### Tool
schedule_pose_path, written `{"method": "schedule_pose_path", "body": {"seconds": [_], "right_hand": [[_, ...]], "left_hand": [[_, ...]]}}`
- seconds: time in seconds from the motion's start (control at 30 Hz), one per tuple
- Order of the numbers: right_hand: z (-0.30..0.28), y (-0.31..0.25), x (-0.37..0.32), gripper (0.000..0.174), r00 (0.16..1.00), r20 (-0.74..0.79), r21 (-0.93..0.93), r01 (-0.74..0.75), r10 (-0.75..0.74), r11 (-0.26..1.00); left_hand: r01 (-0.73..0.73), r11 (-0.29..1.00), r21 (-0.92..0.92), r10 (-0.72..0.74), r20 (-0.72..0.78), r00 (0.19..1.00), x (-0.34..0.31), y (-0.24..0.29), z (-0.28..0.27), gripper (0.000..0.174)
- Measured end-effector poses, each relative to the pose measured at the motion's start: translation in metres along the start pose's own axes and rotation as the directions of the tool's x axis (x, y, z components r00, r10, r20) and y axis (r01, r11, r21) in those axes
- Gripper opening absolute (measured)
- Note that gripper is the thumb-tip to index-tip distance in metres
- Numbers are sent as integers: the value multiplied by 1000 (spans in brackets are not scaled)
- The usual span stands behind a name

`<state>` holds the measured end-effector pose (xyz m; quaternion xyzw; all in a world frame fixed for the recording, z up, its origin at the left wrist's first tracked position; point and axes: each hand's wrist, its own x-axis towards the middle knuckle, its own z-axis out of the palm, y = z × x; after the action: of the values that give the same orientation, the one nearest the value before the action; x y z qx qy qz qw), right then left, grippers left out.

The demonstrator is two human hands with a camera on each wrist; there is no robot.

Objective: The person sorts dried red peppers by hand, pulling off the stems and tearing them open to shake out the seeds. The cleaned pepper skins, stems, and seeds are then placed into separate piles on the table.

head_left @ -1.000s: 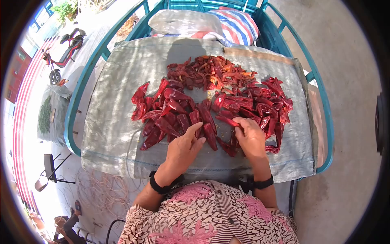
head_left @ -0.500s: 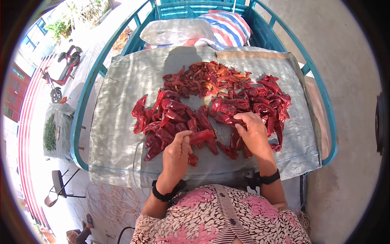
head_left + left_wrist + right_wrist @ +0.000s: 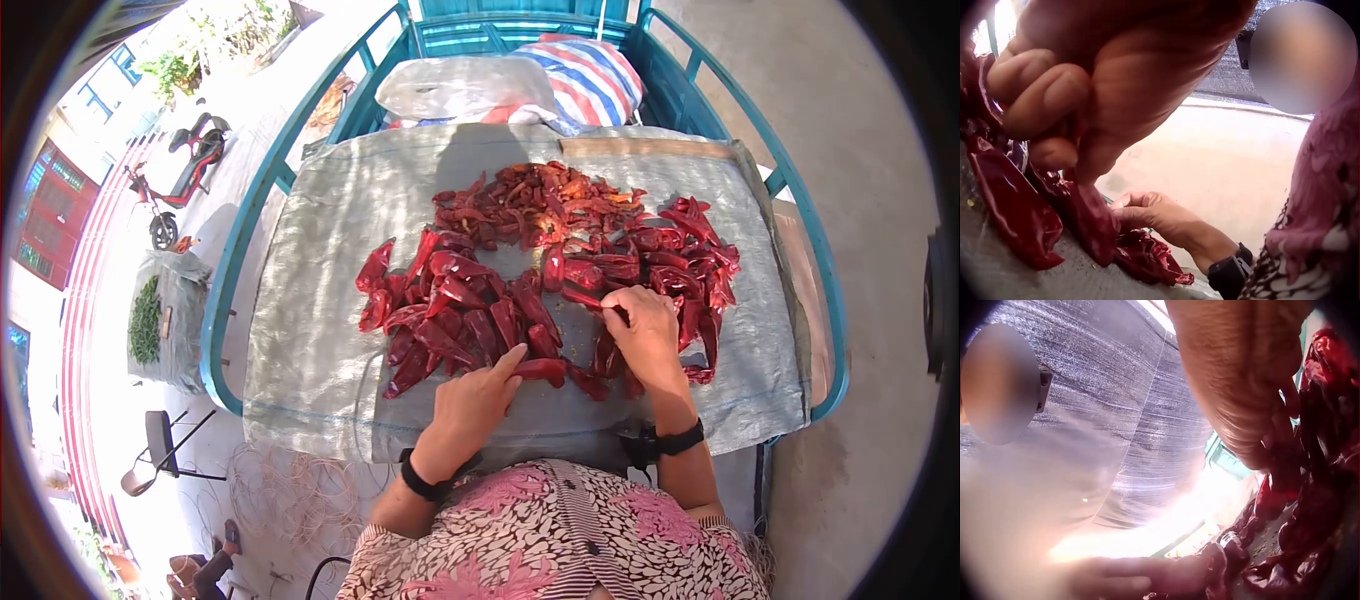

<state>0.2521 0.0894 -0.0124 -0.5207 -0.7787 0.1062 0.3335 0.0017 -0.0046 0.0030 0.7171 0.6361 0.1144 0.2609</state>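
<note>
Large, glossy dried red peppers lie in a left pile [image 3: 440, 310] and a right pile [image 3: 670, 260] in the head view. My left hand [image 3: 475, 405] is at the near side of the left pile, with a red pepper [image 3: 542, 371] between its thumb and index finger. In the left wrist view its other fingers [image 3: 1054, 103] are curled in, and another pepper [image 3: 1013, 206] lies beside them. At the inner edge of the right pile, my right hand [image 3: 650, 330] pinches a red pepper [image 3: 582, 294] between thumb and fingers.
Smaller, shrivelled peppers [image 3: 540, 195] form a heap behind both piles. Everything rests on a grey woven sheet [image 3: 310, 280] over a cart with teal rails [image 3: 232, 290]. Behind are a striped sack [image 3: 590, 80] and a clear plastic bag [image 3: 465, 88].
My left hand reached down, picked up a red pepper and moved it rightward, low over the sheet. The right hand stays at the right pile holding its pepper. The head view has shifted slightly.
</note>
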Motion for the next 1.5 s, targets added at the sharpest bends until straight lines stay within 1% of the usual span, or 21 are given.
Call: {"method": "schedule_pose_path", "body": {"seconds": [0.13, 0.17, 0.23, 0.27, 0.3, 0.37, 0.4, 0.43, 0.53, 0.63, 0.7, 0.77, 0.83, 0.9, 0.93, 1.03, 1.07, 1.2, 1.33, 1.43, 1.5], "right_hand": [[2, -7, -5, 14, 990, -36, 339, -119, 140, 933], [1, -13, -6, 13, 983, -43, 393, -148, 179, 908], [1, -19, -11, 10, 967, 52, 563, -235, 250, 792], [0, -20, -15, 8, 956, 100, 638, -275, 276, 719], [0, -19, -19, 8, 933, 220, 761, -348, 286, 548], [0, -21, -25, 11, 945, 270, 830, -326, 187, 453], [0, -21, -27, 12, 925, 348, 810, -379, 154, 448], [-3, -25, -28, 12, 890, 438, 822, -455, 129, 343], [-2, -25, -28, 12, 893, 430, 814, -447, 133, 371], [0, -21, -24, 14, 916, 364, 780, -399, 168, 482], [0, -17, -19, 20, 923, 332, 702, -379, 194, 603], [-5, -19, -6, 29, 980, 134, 438, -191, 147, 878], [-6, -20, 8, 37, 996, 26, 176, -83, 80, 981], [5, -14, 21, 44, 999, -9, 1, -48, 48, 999], [11, -10, 24, 41, 996, 51, -35, -77, 79, 996], [41, 16, 30, 34, 999, 22, -158, 39, -36, 987], [49, 23, 30, 28, 998, 59, -175, -20, 31, 984], [24, 13, 34, 29, 995, -13, 16, -102, 102, 995], [39, 10, 29, 32, 987, 119, -222, 131, -107, 966], [51, 15, 32, 31, 993, 114, -269, 59, -29, 961], [44, 16, 30, 29, 1000, 17, -212, 12, -8, 977]], "left_hand": [[-130, 985, -118, 85, -329, 941, 3, 1, 14, 52], [-132, 989, -70, 104, -312, 944, 2, 4, 13, 53], [-150, 988, 23, 151, -280, 948, 2, 13, 8, 57], [-153, 988, -27, 136, -329, 934, 2, 15, 8, 59], [-158, 984, -78, 118, -376, 919, 2, 18, 9, 61], [-190, 965, -179, 95, -434, 896, 3, 21, 9, 62], [-215, 950, -228, 93, -449, 889, 3, 22, 8, 60], [-241, 931, -275, 91, -464, 881, 4, 21, 6, 58], [-318, 906, -281, 196, -388, 901, 8, 10, 14, 44], [-208, 663, -719, 4, -275, 961, 4, 16, 15, 30], [-89, 693, -716, -97, -215, 972, 3, 24, 2, 27], [-55, 729, -682, -135, -222, 966, 8, 26, -5, 29], [-107, 778, -619, -105, -297, 949, 18, 19, -2, 36], [-156, 753, -639, -62, -306, 950, 25, 22, 0, 45], [-179, 737, -651, -42, -309, 950, 29, 23, 1, 50], [-151, 817, -556, 30, -220, 975, 29, 16, 11, 60], [-147, 830, -539, 52, -188, 981, 27, 16, 10, 56], [-118, 800, -588, 88, -80, 993, 21, 9, 15, 48], [-141, 790, -597, 112, -85, 990, 21, 10, 16, 41], [-253, 782, -570, 209, -144, 967, 24, 9, 22, 37], [-311, 780, -544, 237, -203, 950, 24, 6, 23, 36]]}}
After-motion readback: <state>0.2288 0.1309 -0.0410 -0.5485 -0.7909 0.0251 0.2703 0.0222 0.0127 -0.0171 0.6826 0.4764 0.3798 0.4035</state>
